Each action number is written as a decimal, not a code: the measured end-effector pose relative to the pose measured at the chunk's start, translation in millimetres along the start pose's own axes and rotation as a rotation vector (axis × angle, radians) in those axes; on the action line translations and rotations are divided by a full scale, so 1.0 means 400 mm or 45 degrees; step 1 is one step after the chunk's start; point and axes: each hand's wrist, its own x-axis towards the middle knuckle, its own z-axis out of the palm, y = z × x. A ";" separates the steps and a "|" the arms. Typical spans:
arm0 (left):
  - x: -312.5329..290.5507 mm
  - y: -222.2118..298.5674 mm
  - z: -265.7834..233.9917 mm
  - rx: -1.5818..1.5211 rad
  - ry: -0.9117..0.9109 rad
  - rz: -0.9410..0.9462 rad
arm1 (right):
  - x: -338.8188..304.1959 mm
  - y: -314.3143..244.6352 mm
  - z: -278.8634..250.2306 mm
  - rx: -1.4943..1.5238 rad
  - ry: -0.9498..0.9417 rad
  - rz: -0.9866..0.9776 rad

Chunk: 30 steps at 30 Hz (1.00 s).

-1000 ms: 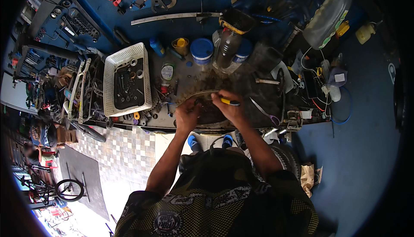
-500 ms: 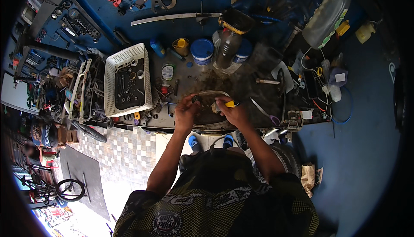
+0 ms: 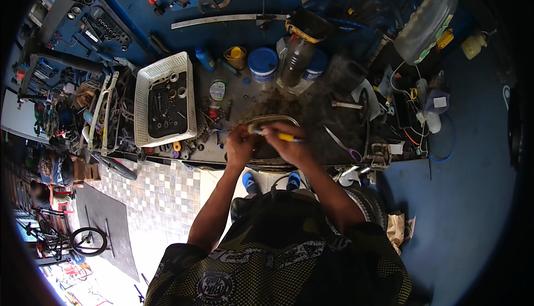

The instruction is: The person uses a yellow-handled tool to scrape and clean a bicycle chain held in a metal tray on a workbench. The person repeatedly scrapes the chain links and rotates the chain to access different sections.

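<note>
Both hands are close together over a dark shallow pan [image 3: 285, 119] with a pale rim at the bench's front edge. My right hand [image 3: 283, 143] grips a brush with a yellow handle [image 3: 289, 137], the handle pointing right. The brush's head end reaches my left hand [image 3: 239, 143]. My left hand's fingers are closed round a small dark part, now mostly hidden behind fingers and brush. Scissors with a purple handle [image 3: 354, 154] lie right of the pan.
A white plastic basket [image 3: 141, 105] of metal parts stands left. Behind are a blue-and-white tub [image 3: 262, 64], a yellow cup [image 3: 235, 57] and a dark bottle [image 3: 297, 61]. Loose tools and frame parts crowd the left; cables and a blue hose [image 3: 445, 158] lie right.
My right hand has moved left with the brush, bringing its head against the part in my left hand. The view has shifted slightly.
</note>
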 end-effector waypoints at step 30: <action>0.013 0.059 -0.002 -0.853 -0.076 -0.271 | -0.077 0.139 -0.040 -0.424 0.127 -0.273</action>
